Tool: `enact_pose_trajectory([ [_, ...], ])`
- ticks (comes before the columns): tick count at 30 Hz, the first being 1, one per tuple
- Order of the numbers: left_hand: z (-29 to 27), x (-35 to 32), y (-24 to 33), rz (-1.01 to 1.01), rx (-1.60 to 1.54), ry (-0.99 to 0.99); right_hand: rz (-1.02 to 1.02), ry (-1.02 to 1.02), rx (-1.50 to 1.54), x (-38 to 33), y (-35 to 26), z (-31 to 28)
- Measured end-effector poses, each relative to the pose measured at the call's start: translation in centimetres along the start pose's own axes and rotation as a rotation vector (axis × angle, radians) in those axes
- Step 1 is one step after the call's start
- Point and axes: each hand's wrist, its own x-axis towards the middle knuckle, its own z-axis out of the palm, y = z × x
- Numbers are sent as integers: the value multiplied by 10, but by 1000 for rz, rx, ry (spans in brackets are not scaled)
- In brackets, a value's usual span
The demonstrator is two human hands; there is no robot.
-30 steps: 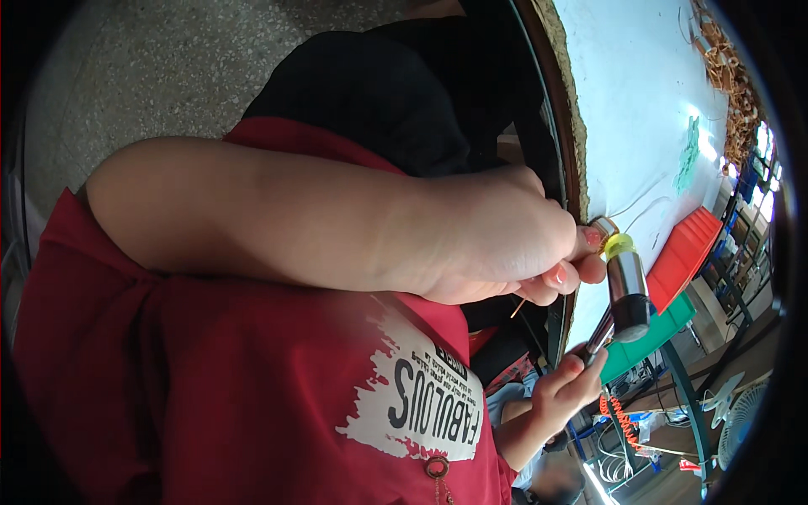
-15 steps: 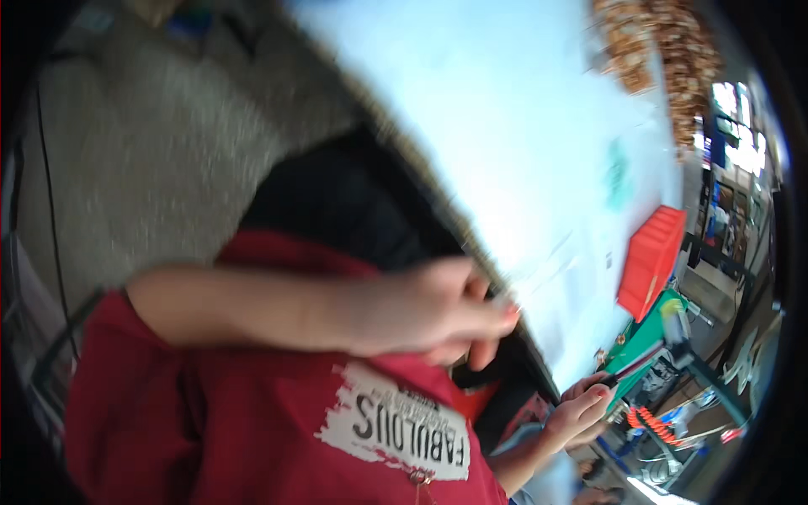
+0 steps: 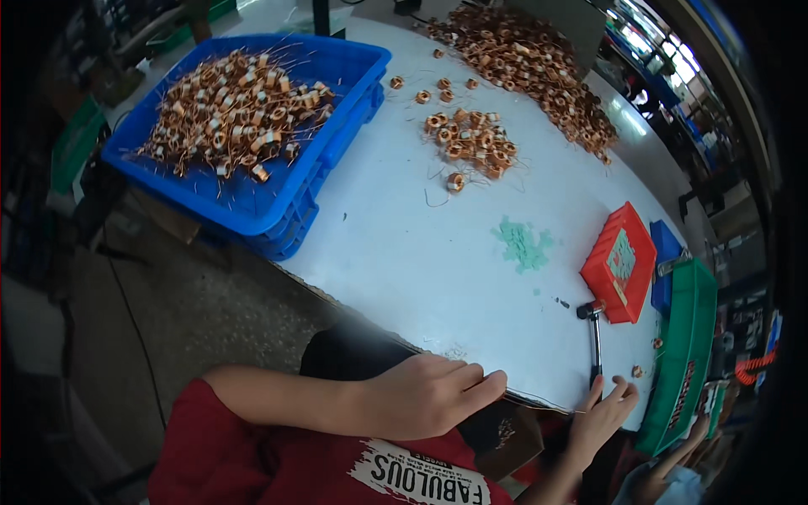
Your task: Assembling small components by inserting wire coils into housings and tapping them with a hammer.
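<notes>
My left hand [image 3: 439,394] is curled closed above the table's front edge. Whatever its fingers may hold is hidden. Farther right, my right hand [image 3: 603,421] has its fingers apart at the end of a small hammer [image 3: 597,341]. The hammer has a dark, thick head and a metal shaft, and lies on the white table [image 3: 404,278]. My thumb is by its black grip; whether it touches cannot be made out. Beyond the hammer head stands a red bin [image 3: 599,252] with pale green pieces inside. More green pieces [image 3: 523,244] lie loose on the table.
A blue crate [image 3: 278,227] at left holds many copper-wire coils. A small coil pile [image 3: 471,143] and a larger heap [image 3: 530,67] lie at the back. At right are a green tray [image 3: 686,337], a blue bin [image 3: 665,261] and another person's hand [image 3: 692,442].
The view has swung left, bringing the blue crate into sight. My right hand held the hammer raised before; now the hammer lies on the table and the fingers are spread.
</notes>
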Motion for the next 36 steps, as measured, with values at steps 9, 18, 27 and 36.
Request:
enact_pose_trajectory([
  [9, -121, 73, -53, 147, 684, 288, 115, 90, 385, 6, -37, -10],
  [18, -163, 79, -82, -417, 919, 372, 18, 30, 463, 8, -32, -2],
  [27, 8, 73, -123, -439, 816, 215, -18, -63, 616, 7, -45, -16],
  [36, 20, 108, -137, -674, 951, 142, -25, -1, 582, 3, -43, -2],
])
